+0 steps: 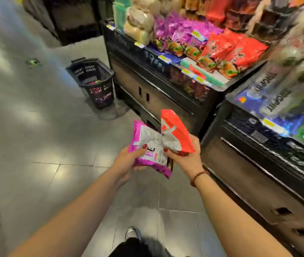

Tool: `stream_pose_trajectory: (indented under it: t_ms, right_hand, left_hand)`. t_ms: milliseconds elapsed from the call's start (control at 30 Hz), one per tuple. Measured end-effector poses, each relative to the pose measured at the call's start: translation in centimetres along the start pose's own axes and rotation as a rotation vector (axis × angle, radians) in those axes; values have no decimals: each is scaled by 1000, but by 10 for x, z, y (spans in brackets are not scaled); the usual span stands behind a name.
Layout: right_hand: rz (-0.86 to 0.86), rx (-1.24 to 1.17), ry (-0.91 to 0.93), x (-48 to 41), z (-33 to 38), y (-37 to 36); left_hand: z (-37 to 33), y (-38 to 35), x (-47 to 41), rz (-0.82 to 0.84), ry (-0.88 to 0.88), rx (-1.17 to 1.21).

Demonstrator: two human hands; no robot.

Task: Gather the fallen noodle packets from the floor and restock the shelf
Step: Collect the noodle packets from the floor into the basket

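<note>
A purple packet (147, 145) is gripped by the left hand (129, 160) and a red packet (175, 130) by the right hand (182, 156). Both are held above the floor (54, 136), near the shelf (158, 89), with their edges touching. A slick wrapper could probably be dropped, or a packet set in the wrong row, since purple and red rows lie side by side. A black basket (93, 80) is seen beside the shelf base. A small green thing (33, 63), too blurred to identify, lies farther off. The front rows look crowded.

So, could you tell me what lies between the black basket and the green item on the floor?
Only bare grey floor between the basket and green item, per the head view.
</note>
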State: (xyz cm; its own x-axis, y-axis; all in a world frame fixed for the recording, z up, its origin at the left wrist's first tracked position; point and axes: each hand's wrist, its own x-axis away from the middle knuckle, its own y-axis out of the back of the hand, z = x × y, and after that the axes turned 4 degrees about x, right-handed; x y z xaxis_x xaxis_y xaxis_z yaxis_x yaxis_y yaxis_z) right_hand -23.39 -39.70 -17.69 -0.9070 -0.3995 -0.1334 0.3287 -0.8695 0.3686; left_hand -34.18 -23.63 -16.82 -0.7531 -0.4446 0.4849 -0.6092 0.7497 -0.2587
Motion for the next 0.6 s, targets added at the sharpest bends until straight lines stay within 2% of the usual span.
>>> stream_pose_trajectory:
  t_ms: [67, 167, 333, 467, 600]
  right_hand:
    - [56, -77, -25, -14, 18, -45]
    - [178, -266, -172, -31, 39, -96]
    - [291, -369, -277, -75, 59, -139]
    - [496, -523, -397, -122, 66, -171]
    - [784, -395, -477, -175, 75, -216]
  left_hand:
    - [-20, 43, -4, -52, -11, 36]
    - [-46, 98, -8, -112, -19, 73]
    - [-75, 174, -14, -172, -2, 18]
    - [-94, 219, -25, -183, 26, 10]
    - [-109, 247, -55, -245, 63, 25]
